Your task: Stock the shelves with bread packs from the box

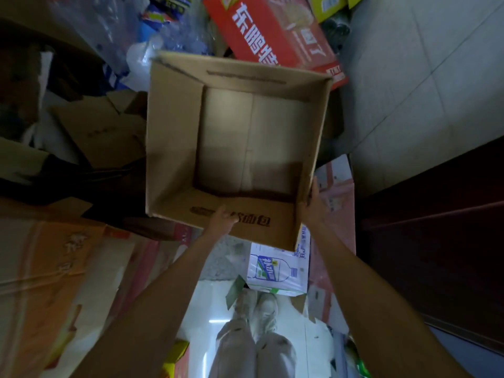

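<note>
An open brown cardboard box (174, 137) fills the middle of the view, held up in the air with its mouth toward me. Its inside shows only bare cardboard; no bread packs are visible in it. My left hand (221, 221) grips the near wall of the box, fingers curled over the printed edge. My right hand (313, 204) holds the near right corner, palm against the outer side. No shelves show in the view.
A pile of flattened cartons (54, 268) lies at the left. A red printed carton (272, 31) and plastic wrapping sit beyond the box. A white water-bottle carton (275, 268) lies under the box near my feet. Dark wooden furniture (436, 241) stands at the right on a tiled floor.
</note>
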Motion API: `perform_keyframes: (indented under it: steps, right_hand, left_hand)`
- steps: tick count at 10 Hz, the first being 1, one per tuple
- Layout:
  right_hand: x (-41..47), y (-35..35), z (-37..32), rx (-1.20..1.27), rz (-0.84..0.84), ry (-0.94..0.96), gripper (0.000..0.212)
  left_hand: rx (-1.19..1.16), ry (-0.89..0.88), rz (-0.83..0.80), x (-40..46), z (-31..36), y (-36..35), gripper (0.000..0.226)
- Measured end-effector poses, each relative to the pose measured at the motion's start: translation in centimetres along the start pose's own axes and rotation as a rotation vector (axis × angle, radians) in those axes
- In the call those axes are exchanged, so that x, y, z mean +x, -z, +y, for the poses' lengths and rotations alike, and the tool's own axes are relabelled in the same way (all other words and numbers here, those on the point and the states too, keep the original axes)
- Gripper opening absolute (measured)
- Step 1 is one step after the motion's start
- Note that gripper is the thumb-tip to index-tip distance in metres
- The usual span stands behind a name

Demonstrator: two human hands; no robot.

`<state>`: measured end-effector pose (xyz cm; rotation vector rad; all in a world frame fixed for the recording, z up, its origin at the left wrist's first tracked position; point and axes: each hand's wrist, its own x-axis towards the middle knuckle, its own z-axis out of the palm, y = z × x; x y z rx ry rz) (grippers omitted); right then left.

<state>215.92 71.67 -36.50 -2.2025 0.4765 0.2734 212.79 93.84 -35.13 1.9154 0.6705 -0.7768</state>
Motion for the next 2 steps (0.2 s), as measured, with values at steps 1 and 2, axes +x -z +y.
perform_keyframes:
  steps: [1, 2]
  right_hand:
    - [0.0, -0.7, -0.8, -0.095, 0.03, -0.055, 0.057]
    - [-0.1, -1.3, -2.2, -0.169, 0.022, 0.068, 0.051]
  left_hand:
    - [0.001, -0.023, 0.059, 0.3, 0.0, 0.3, 0.052]
    - [0.013, -0.07, 0.11, 0.0, -0.2, 1.0, 0.043]
